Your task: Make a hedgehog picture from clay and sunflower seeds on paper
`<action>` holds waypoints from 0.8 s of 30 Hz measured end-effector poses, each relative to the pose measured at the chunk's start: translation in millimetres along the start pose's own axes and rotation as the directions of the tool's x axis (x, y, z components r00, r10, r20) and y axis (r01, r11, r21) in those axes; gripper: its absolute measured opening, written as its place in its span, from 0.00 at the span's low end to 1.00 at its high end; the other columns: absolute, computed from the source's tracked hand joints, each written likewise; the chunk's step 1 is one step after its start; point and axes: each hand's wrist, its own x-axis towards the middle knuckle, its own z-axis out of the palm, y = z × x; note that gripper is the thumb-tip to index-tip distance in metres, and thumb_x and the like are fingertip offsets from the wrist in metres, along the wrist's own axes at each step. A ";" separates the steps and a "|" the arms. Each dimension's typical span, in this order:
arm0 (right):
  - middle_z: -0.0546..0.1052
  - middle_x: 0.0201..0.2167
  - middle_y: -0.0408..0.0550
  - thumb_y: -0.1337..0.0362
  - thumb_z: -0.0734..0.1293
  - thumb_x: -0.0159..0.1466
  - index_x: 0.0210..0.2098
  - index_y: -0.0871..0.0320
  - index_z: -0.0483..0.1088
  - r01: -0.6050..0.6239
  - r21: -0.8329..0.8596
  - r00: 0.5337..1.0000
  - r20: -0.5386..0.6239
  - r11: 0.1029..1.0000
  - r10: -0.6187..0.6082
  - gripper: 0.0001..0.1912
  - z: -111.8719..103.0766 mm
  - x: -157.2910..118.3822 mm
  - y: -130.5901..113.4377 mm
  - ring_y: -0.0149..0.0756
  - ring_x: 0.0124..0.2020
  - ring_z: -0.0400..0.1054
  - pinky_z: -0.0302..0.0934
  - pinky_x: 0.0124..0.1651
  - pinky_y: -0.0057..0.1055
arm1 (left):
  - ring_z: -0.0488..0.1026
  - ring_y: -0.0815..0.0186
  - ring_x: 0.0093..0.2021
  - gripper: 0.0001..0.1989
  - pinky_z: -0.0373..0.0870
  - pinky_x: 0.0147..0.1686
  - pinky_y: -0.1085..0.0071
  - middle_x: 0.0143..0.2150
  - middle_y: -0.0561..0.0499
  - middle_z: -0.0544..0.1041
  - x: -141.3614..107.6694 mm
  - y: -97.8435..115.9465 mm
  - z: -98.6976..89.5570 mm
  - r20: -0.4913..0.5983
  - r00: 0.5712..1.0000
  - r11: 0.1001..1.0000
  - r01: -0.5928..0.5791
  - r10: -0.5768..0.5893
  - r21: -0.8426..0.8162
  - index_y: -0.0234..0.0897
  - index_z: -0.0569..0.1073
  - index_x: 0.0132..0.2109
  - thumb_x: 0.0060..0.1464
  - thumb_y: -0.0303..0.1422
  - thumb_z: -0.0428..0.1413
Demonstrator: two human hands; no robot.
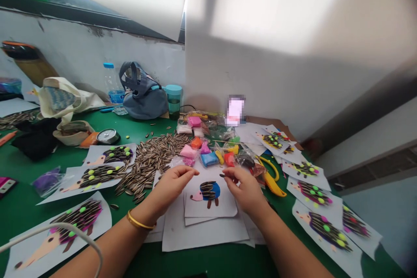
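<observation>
A white card point(195, 206) lies on stacked paper in front of me. On it is a hedgehog point(208, 192) with a pink face, a blue body partly covered by striped sunflower seeds, and brown feet. Above the card's right side, my right hand point(243, 186) pinches a dark seed point(222, 176) between its fingertips. My left hand point(177, 182) hovers over the card's upper left with thumb and fingertips pressed together; whether anything is between them is too small to tell. A pile of seeds point(156, 156) spreads just left of my left hand.
Finished hedgehog cards lie at left point(107, 200) and right point(301, 221). Bagged coloured clay point(208, 159) and a yellow-handled tool point(274, 184) sit beyond the card. Behind are a blue bag point(146, 102), a teal-lidded cup point(174, 100) and a bottle point(114, 84). A pale cable point(74, 228) arches at lower left.
</observation>
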 end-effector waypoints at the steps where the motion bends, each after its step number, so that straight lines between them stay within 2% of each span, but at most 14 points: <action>1: 0.79 0.38 0.49 0.67 0.64 0.64 0.40 0.55 0.76 -0.020 -0.023 0.999 0.041 1.000 0.021 0.09 -1.0 1.9 3.2 0.41 0.39 0.73 0.66 0.41 0.36 | 0.73 0.62 0.36 0.16 0.65 0.35 0.70 0.34 0.49 0.79 3.7 -2.2 -3.5 -0.032 0.999 0.998 -0.030 0.032 0.061 0.36 0.80 0.39 0.54 0.43 0.56; 4: 0.79 0.37 0.47 0.69 0.64 0.63 0.37 0.54 0.76 0.003 -0.092 0.989 0.150 0.996 0.011 0.09 -0.1 4.6 5.5 0.41 0.41 0.72 0.64 0.44 0.36 | 0.75 0.57 0.44 0.15 0.67 0.45 0.65 0.40 0.47 0.82 12.2 -9.6 -9.2 -0.018 0.996 0.977 -0.078 0.083 0.197 0.36 0.80 0.38 0.55 0.41 0.54; 7: 0.79 0.36 0.47 0.71 0.64 0.62 0.38 0.55 0.76 0.005 -0.144 0.981 0.191 0.990 0.023 0.10 5.2 3.6 0.7 0.41 0.41 0.72 0.62 0.45 0.36 | 0.76 0.56 0.45 0.15 0.68 0.46 0.64 0.40 0.47 0.82 16.3 -16.4 -8.8 0.009 0.997 0.952 -0.081 0.082 0.295 0.36 0.80 0.39 0.55 0.40 0.52; 10: 0.79 0.34 0.46 0.72 0.64 0.62 0.36 0.55 0.75 -0.045 -0.151 0.978 0.197 0.988 0.074 0.10 10.3 2.1 -5.9 0.39 0.37 0.72 0.61 0.40 0.33 | 0.77 0.55 0.43 0.16 0.68 0.44 0.64 0.39 0.47 0.82 18.2 -20.7 -7.4 0.023 0.995 0.928 -0.095 0.093 0.360 0.36 0.80 0.38 0.55 0.40 0.51; 16: 0.78 0.31 0.44 0.73 0.63 0.61 0.31 0.55 0.74 -0.059 -0.154 0.972 0.218 0.986 0.092 0.10 13.7 2.0 -13.1 0.35 0.34 0.70 0.57 0.36 0.28 | 0.77 0.55 0.42 0.16 0.68 0.43 0.64 0.39 0.47 0.83 20.0 -24.1 -7.8 0.028 0.994 0.918 -0.105 0.102 0.383 0.37 0.80 0.38 0.56 0.40 0.51; 24: 0.77 0.32 0.45 0.73 0.65 0.63 0.32 0.56 0.76 -0.028 -0.241 0.964 0.251 0.970 0.090 0.09 16.7 4.0 -14.2 0.34 0.36 0.70 0.56 0.39 0.28 | 0.77 0.54 0.41 0.15 0.68 0.41 0.64 0.38 0.47 0.83 21.9 -27.7 -7.1 0.030 0.993 0.927 -0.119 0.116 0.355 0.38 0.81 0.37 0.55 0.40 0.52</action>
